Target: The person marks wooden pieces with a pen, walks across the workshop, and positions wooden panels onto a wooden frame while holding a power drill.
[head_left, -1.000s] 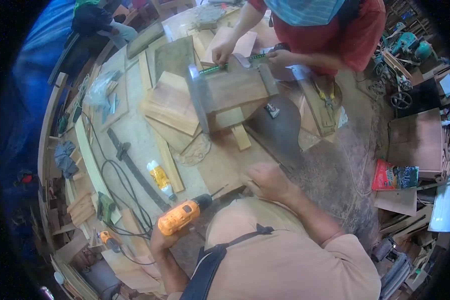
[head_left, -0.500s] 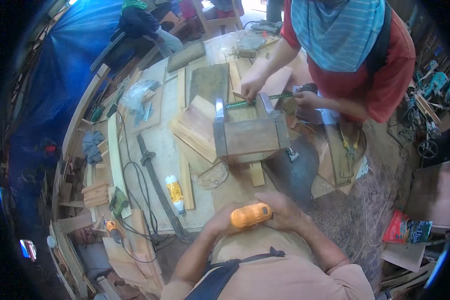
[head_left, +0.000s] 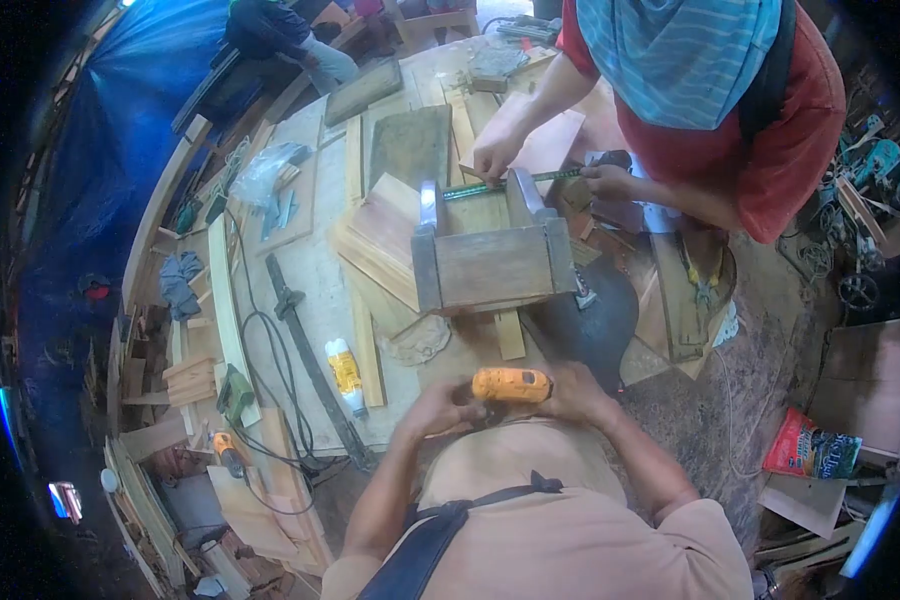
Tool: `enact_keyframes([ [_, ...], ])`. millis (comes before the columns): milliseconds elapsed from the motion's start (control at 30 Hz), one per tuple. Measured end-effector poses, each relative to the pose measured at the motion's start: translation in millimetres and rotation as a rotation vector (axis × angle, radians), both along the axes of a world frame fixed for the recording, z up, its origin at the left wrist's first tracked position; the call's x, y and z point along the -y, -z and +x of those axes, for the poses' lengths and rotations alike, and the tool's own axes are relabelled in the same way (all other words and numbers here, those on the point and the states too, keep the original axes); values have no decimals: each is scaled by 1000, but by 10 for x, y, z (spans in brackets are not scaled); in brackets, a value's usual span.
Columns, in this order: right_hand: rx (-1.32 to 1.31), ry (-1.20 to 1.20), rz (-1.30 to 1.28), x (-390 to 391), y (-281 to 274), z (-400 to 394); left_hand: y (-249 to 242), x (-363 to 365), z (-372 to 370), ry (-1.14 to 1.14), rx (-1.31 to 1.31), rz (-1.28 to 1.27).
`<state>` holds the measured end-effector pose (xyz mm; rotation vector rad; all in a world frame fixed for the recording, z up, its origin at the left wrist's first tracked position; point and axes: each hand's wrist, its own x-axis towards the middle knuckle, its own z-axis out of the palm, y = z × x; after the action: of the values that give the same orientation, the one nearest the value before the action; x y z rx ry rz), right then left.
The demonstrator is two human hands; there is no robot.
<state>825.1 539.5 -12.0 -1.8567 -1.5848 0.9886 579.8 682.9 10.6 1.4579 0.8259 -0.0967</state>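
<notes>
An orange power drill (head_left: 511, 385) is held in front of my body, at the near edge of the worktable. My right hand (head_left: 576, 392) is closed round its right end. My left hand (head_left: 440, 408) is at the drill's left end with its fingers curled; what lies between them is too dark to tell. Beyond the drill stands a wooden box frame (head_left: 495, 268) with two raised side pieces. Across its top a co-worker in a red shirt (head_left: 785, 150) holds a green measuring tape (head_left: 470, 190) with both hands.
Left of the frame lie stacked boards (head_left: 378, 245), a white-and-yellow bottle (head_left: 346, 376), a long dark clamp bar (head_left: 315, 365) and black cables. A second orange drill (head_left: 228, 453) rests at the lower left. A tool tray (head_left: 703, 300) lies right; a person sits at the back.
The orange drill has turned and shifted slightly up and right, with my hands. My left hand has moved a little apart from its body. The view has shifted slightly.
</notes>
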Motion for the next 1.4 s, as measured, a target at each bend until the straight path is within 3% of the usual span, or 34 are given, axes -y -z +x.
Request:
enact_keyframes([
  [67, -31, 21, -28, -25, -16, 161, -166, -113, -105, 7, -179, 235],
  [100, -66, 90, -184, -54, 23, 217, -210, -137, -161, -48, -94, 303],
  [200, -130, 138, 31, -24, 302, 429, -860, -168, -39, -104, 100, 644],
  [233, 27, 149, 92, -3, 292, 454, -1071, -170, 8, -120, 161, 767],
  [400, 168, 129, 110, -52, 422, 587, -1673, -399, 383, -235, 411, 1285],
  [533, 300, 200, 11, -150, 318, 596, -1726, -610, 586, -253, 376, 1374],
  [767, 197, 216, 62, -159, 228, 667, -1576, -802, 785, -108, 287, 1298],
  [967, 273, 173, 41, -37, 391, 579, -1513, -811, 854, -106, 309, 1108],
  [1267, 292, 200, 13, 250, 423, 537, -1388, -849, 691, -127, 337, 1109],
  [1400, 355, 172, -28, 192, 150, 497, -1355, -842, 676, -150, 368, 1103],
])
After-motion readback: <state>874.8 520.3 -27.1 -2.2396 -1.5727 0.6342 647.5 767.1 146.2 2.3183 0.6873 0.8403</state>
